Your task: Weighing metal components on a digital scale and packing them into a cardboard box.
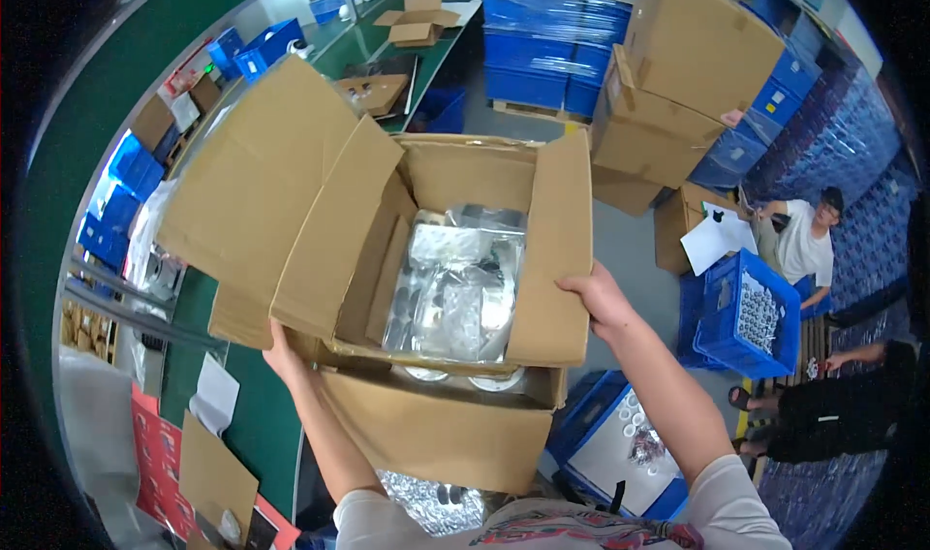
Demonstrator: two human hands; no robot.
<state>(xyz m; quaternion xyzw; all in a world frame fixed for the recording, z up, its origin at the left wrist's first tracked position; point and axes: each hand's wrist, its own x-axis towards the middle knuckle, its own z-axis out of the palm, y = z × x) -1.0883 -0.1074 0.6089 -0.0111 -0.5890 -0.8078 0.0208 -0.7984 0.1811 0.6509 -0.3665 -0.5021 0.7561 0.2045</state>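
Note:
An open cardboard box (467, 361) is between my two hands, above a second open cardboard box (436, 439). Inside the upper one lie clear plastic bags (455, 303) with shiny silvery and white pieces, whose kind I cannot make out. My left hand (283, 353) grips its near left corner, fingers partly hidden by the cardboard. At the right side, my right hand (603, 300) is closed on the edge by the raised flap (552, 259), thumb on top. Round white pieces (499, 381) show in the lower box.
A green-topped workbench (257, 395) runs along the left. At my right stand a blue crate (591, 424) with white rings and another blue crate (712, 332) full of small parts. Beyond are stacked cartons (649, 124). Two people (806, 245) are at the far right.

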